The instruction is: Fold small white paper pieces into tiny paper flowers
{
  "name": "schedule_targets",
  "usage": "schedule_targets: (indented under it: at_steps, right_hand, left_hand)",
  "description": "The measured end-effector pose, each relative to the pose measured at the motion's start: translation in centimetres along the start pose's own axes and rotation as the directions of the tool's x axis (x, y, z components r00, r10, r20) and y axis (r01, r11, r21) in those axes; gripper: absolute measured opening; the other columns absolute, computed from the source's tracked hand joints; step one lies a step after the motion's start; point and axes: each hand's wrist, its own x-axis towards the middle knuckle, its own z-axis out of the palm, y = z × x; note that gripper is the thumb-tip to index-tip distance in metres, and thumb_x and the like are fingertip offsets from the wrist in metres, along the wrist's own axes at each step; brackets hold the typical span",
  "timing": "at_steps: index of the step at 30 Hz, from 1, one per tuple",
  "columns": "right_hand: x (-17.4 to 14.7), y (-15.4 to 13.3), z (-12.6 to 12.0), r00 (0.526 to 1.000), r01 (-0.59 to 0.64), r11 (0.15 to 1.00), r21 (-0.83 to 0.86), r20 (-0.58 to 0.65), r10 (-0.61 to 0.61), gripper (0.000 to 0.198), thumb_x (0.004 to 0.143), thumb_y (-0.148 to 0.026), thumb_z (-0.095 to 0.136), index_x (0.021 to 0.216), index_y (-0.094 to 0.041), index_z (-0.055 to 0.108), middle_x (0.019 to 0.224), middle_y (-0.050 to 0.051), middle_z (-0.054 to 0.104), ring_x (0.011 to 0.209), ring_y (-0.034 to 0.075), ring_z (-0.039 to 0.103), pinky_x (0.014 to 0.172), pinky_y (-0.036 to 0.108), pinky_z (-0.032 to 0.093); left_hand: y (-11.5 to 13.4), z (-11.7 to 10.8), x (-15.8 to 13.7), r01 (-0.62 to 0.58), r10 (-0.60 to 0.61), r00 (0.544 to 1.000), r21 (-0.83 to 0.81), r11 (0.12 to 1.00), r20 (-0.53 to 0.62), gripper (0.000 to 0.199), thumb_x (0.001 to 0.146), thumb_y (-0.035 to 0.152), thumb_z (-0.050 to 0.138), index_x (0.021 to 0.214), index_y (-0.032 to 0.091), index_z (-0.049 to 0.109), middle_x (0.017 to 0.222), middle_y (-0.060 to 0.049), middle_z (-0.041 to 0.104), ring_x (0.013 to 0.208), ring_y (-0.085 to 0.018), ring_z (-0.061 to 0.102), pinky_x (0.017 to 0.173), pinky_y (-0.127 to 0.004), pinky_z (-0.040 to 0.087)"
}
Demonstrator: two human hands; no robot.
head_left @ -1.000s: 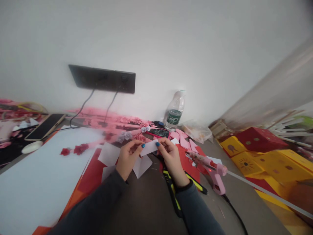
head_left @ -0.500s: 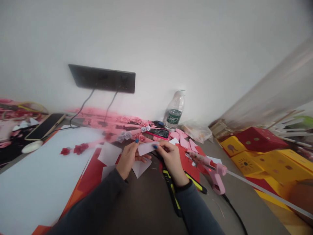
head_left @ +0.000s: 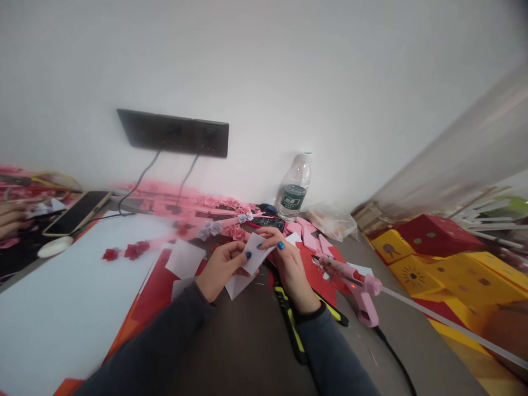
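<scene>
Between my two hands is a small folded piece of white paper (head_left: 254, 254). My left hand (head_left: 220, 269) pinches its lower left side between thumb and fingers. On the upper right edge, my right hand (head_left: 289, 267) grips it with thumb and index finger. Below the hands another white paper piece (head_left: 237, 286) lies on the table, partly covered. A white square sheet (head_left: 185, 258) rests to the left on red paper (head_left: 150, 294). Under my right wrist are pliers or cutters with black and yellow handles (head_left: 289, 319).
A pink glue gun (head_left: 350, 283) with a lit red light and a cord lies right. Behind stand a water bottle (head_left: 293, 190) and paper flower branches (head_left: 212, 228). Yellow and red boxes (head_left: 445, 269) fill the far right. Another person's hand (head_left: 11, 219) shows at the left edge, near a phone (head_left: 77, 213).
The white paper has turned from lying nearly level to a steeper tilt, and my fingers have shifted along it. Another person's hand has come into view at the left edge.
</scene>
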Motion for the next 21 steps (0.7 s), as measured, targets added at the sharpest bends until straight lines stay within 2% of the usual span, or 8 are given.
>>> schedule_targets:
  at_steps: [3,5,6,8,10,13,16,21]
  right_hand:
    - [0.0,0.0,0.4,1.0,-0.007,1.0,-0.011,-0.027,0.006,0.044,0.091,-0.06,0.051,0.076,-0.021,0.064,0.114,0.011,0.064,0.109,0.028,0.059,0.084,0.038,0.049]
    - [0.2,-0.1,0.7,0.996,-0.028,0.999,0.04,-0.082,0.031,0.03,0.082,-0.05,0.069,0.089,-0.023,0.059,0.107,0.008,0.065,0.099,0.025,0.062,0.077,0.033,0.05]
    - [0.2,-0.1,0.9,0.994,-0.062,0.994,0.095,-0.088,0.07,0.033,0.08,-0.046,0.072,0.1,-0.025,0.057,0.103,0.007,0.066,0.092,0.022,0.064,0.073,0.031,0.051]
    - [0.3,0.0,1.1,0.99,-0.118,0.979,0.164,-0.057,0.129,0.041,0.079,-0.043,0.074,0.109,-0.025,0.053,0.096,0.005,0.068,0.082,0.02,0.065,0.068,0.029,0.052]
    - [0.3,0.1,1.1,0.986,-0.162,0.977,0.139,-0.012,0.166,0.033,0.081,-0.045,0.071,0.103,-0.023,0.058,0.085,0.004,0.069,0.073,0.019,0.064,0.063,0.029,0.051]
    - [0.3,0.1,0.9,0.982,-0.19,0.981,0.049,0.021,0.19,0.032,0.083,-0.051,0.066,0.088,-0.02,0.064,0.072,0.002,0.066,0.061,0.018,0.06,0.055,0.029,0.048]
    - [0.2,-0.2,0.8,0.98,-0.194,0.979,0.058,0.057,0.191,0.037,0.082,-0.056,0.065,0.087,-0.02,0.066,0.067,0.002,0.064,0.056,0.017,0.056,0.05,0.027,0.045]
    - [0.3,-0.7,0.7,0.977,-0.21,0.969,0.132,0.058,0.204,0.036,0.084,-0.055,0.064,0.092,-0.02,0.069,0.063,0.0,0.06,0.05,0.014,0.05,0.047,0.025,0.04]
  left_hand:
    - [-0.2,-0.3,0.2,-0.096,0.101,0.991,0.059,0.994,-0.09,0.037,0.068,0.044,0.08,0.085,0.014,0.066,0.078,-0.004,0.073,0.067,-0.015,0.067,0.061,-0.025,0.054]
    - [-0.2,-0.3,0.3,-0.133,0.142,0.982,0.077,0.988,-0.124,0.037,0.068,0.043,0.079,0.088,0.014,0.066,0.083,-0.005,0.074,0.073,-0.017,0.068,0.064,-0.026,0.056]
    - [-0.1,-0.3,0.3,-0.145,0.155,0.978,0.081,0.986,-0.137,0.038,0.068,0.042,0.079,0.09,0.015,0.066,0.084,-0.005,0.074,0.075,-0.017,0.068,0.065,-0.027,0.057]
    - [0.0,-0.3,0.2,-0.158,0.17,0.974,0.089,0.984,-0.151,0.039,0.067,0.04,0.08,0.092,0.015,0.065,0.086,-0.006,0.075,0.078,-0.018,0.069,0.066,-0.028,0.058]
    - [0.1,-0.2,0.2,-0.169,0.184,0.972,0.107,0.98,-0.149,0.037,0.068,0.04,0.079,0.092,0.015,0.064,0.085,-0.006,0.074,0.078,-0.018,0.069,0.065,-0.028,0.058]
    - [0.2,-0.2,0.2,-0.2,0.225,0.966,0.183,0.963,-0.127,0.032,0.073,0.042,0.074,0.087,0.015,0.062,0.077,-0.003,0.071,0.065,-0.015,0.066,0.054,-0.024,0.055]
    - [0.3,-0.1,0.1,-0.223,0.256,0.961,0.251,0.942,-0.108,0.03,0.075,0.041,0.073,0.084,0.015,0.06,0.064,0.001,0.065,0.046,-0.01,0.056,0.044,-0.021,0.046]
    - [0.6,0.1,-0.2,-0.229,0.25,0.965,0.2,0.953,-0.085,0.035,0.079,0.04,0.067,0.101,0.013,0.062,0.062,0.001,0.065,0.045,-0.011,0.057,0.045,-0.022,0.046]
